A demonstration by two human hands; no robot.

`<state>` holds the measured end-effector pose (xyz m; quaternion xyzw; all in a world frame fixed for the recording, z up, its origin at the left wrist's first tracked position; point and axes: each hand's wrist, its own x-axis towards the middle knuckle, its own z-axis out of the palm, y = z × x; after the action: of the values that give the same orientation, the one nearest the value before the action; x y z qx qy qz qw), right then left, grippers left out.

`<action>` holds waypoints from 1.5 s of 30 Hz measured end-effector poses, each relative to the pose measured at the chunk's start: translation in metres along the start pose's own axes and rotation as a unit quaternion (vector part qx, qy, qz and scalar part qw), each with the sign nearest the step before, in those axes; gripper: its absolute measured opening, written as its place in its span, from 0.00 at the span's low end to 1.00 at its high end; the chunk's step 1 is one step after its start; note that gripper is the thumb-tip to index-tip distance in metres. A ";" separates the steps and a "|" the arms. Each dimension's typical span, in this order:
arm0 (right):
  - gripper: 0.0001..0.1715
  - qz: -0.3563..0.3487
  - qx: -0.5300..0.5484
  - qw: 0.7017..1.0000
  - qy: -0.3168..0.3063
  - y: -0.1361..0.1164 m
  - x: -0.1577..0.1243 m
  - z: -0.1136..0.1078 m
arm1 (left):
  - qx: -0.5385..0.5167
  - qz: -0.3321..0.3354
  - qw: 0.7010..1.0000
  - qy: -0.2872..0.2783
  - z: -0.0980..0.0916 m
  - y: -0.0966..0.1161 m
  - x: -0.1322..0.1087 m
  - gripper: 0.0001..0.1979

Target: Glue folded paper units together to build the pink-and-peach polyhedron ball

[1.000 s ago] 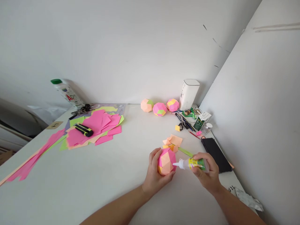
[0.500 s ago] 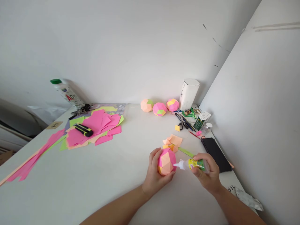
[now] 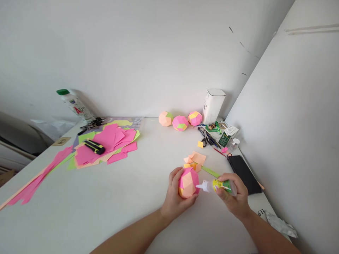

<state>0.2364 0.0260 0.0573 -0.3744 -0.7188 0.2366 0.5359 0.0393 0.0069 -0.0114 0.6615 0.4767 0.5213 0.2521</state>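
A faceted paper ball (image 3: 188, 183) in pink, peach and some yellow rests in my left hand (image 3: 174, 195), whose fingers wrap its left side and underside. My right hand (image 3: 235, 197) is closed around a glue bottle (image 3: 218, 185) with a yellow and green label. The bottle lies nearly level, and its white nozzle points left, with the tip at the ball's right side. Whether glue is coming out is too small to tell. Just behind the ball lie peach and orange paper pieces (image 3: 198, 158) and a green paper strip (image 3: 210, 171).
Three similar paper balls (image 3: 180, 123) sit by the wall near a white container (image 3: 214, 106). Scissors (image 3: 204, 140), pens and a small jar (image 3: 234, 144) lie right, above a black phone (image 3: 245, 174). At left, a utility knife (image 3: 94, 146) tops coloured paper (image 3: 116, 139); a white bottle (image 3: 76, 106) stands behind.
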 end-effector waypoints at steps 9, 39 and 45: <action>0.09 0.003 0.015 1.000 -0.002 0.001 0.000 0.002 | -0.003 0.000 1.000 -0.005 0.000 -0.001 0.000 0.38; 0.19 0.417 0.310 0.850 0.084 0.020 0.016 0.000 | -0.041 -0.045 0.998 -0.010 -0.003 0.005 0.002 0.34; 0.19 0.444 0.419 0.784 0.111 0.024 0.027 0.002 | -0.077 -0.072 0.994 -0.012 -0.002 0.002 0.001 0.33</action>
<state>0.2372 0.0625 0.0551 -0.4146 -0.2385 0.6829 0.5522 0.0385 0.0062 -0.0085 0.6103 0.4785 0.5292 0.3443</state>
